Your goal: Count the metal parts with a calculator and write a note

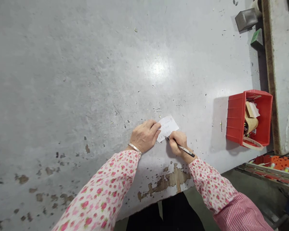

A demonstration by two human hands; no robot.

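Observation:
A small white paper slip (167,126) with handwriting on it lies on the grey table (106,77). On the slip's left edge rests my left hand (145,135), its fingers together and pressing the paper down. My right hand (179,143) is closed round a dark pen (186,150), whose tip meets the lower part of the slip. The pen slants back over the right wrist. Part of the slip is hidden under the left fingertips and behind the right hand.
To the right stands a red plastic bin (236,118) holding a tape roll (251,124) and papers. Metal blocks (246,20) sit at the upper right beside a raised ledge (283,73). Paint is chipped along the table's near edge. Orange parts (280,162) lie lower right.

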